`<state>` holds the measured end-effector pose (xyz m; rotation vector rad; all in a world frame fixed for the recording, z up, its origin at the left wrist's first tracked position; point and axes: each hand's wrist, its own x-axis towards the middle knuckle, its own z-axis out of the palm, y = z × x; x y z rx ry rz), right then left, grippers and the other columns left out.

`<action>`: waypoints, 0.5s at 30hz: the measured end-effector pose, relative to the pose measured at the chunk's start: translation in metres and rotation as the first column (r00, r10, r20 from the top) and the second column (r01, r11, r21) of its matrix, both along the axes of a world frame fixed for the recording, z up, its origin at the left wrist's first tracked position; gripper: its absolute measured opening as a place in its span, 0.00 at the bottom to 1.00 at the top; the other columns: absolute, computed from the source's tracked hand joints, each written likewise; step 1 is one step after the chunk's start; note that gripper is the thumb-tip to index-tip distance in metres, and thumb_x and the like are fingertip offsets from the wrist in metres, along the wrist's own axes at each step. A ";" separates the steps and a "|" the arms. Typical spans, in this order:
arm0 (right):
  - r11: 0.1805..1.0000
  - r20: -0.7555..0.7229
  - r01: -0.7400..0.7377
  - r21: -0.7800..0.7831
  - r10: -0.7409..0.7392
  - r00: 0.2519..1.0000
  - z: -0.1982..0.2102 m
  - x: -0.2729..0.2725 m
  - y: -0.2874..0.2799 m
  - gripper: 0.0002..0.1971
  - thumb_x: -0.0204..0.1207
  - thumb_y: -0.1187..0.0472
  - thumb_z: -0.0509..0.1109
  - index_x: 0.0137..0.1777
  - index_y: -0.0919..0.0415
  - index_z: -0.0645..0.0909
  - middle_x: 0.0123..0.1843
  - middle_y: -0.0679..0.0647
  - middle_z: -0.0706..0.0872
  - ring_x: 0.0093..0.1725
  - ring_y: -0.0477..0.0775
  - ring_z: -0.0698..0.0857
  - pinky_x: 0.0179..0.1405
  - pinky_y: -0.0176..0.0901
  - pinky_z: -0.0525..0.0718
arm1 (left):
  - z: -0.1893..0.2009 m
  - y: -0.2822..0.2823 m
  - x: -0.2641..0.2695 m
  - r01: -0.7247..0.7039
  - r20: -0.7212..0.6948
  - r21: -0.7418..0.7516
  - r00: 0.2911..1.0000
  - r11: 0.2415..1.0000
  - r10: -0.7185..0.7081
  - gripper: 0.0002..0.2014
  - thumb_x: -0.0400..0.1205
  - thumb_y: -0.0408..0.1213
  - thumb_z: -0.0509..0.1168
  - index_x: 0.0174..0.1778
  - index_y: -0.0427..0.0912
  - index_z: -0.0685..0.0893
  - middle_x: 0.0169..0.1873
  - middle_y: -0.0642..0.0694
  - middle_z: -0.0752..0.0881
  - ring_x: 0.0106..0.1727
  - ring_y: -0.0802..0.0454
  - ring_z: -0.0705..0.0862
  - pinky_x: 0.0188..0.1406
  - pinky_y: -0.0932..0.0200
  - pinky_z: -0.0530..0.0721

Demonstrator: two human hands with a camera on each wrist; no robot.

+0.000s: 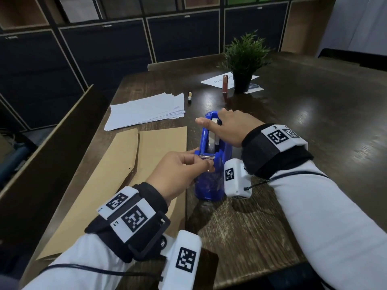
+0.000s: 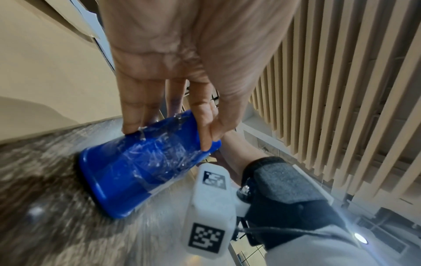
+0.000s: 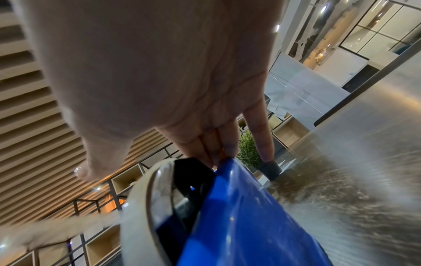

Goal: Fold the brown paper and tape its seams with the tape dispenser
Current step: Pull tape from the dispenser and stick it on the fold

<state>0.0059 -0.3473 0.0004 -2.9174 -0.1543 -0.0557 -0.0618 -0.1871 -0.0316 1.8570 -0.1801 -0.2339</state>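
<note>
The blue tape dispenser (image 1: pixel 211 181) stands on the dark wooden table (image 1: pixel 303 126), with clear tape scraps stuck to its near end (image 2: pixel 145 162). My left hand (image 1: pixel 206 162) pinches the tape end between thumb and forefinger at the metal cutter (image 1: pixel 207 157); in the left wrist view the other fingers (image 2: pixel 132 118) touch the dispenser's front. My right hand (image 1: pixel 213 117) lies flat over the tape roll (image 3: pixel 145 207), its straight fingers (image 3: pixel 212 145) pressing on the dispenser's far end and its thumb stretched out. The brown paper (image 1: pixel 150 155) lies folded just left of the dispenser.
A stack of white sheets (image 1: pixel 146 111) lies beyond the brown paper, with a small marker (image 1: pixel 190 97) beside it. Farther back stand a potted plant (image 1: pixel 245 59), a lip-gloss tube (image 1: pixel 225 83) and a written sheet (image 1: pixel 215 81). A wooden panel (image 1: pixel 52 132) borders the table's left edge.
</note>
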 end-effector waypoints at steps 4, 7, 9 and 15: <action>0.992 -0.027 0.021 0.123 -0.018 0.999 -0.004 0.003 0.000 0.43 0.75 0.27 0.45 0.65 0.66 0.74 0.74 0.66 0.72 0.63 0.60 0.77 0.59 0.51 0.73 | -0.001 0.000 0.001 -0.001 0.010 -0.003 1.000 1.000 0.001 0.20 0.79 0.37 0.70 0.19 0.49 0.87 0.53 0.48 0.89 0.48 0.60 0.87 0.53 0.48 0.84; 0.983 -0.114 0.069 0.172 -0.050 0.992 -0.008 0.000 0.000 0.52 0.71 0.23 0.42 0.82 0.65 0.57 0.84 0.65 0.54 0.78 0.63 0.67 0.74 0.56 0.67 | -0.002 0.000 0.003 0.003 -0.011 -0.045 1.000 0.999 -0.004 0.17 0.78 0.35 0.71 0.21 0.48 0.89 0.51 0.50 0.90 0.44 0.61 0.88 0.44 0.58 0.85; 0.979 -0.129 0.079 0.186 -0.055 0.990 -0.010 0.000 -0.002 0.51 0.70 0.22 0.42 0.76 0.66 0.66 0.84 0.64 0.54 0.68 0.63 0.78 0.63 0.52 0.74 | -0.002 -0.005 0.006 0.005 -0.021 -0.057 1.000 0.998 -0.006 0.14 0.78 0.36 0.71 0.26 0.46 0.90 0.48 0.49 0.90 0.42 0.61 0.87 0.39 0.64 0.84; 0.983 -0.141 0.127 0.131 -0.108 0.984 0.003 0.007 -0.019 0.45 0.75 0.26 0.40 0.70 0.64 0.74 0.82 0.63 0.64 0.66 0.61 0.79 0.53 0.47 0.71 | 0.002 -0.017 0.021 0.031 -0.018 -0.057 0.999 0.998 -0.032 0.16 0.80 0.31 0.69 0.24 0.43 0.87 0.45 0.46 0.90 0.39 0.60 0.86 0.29 0.72 0.81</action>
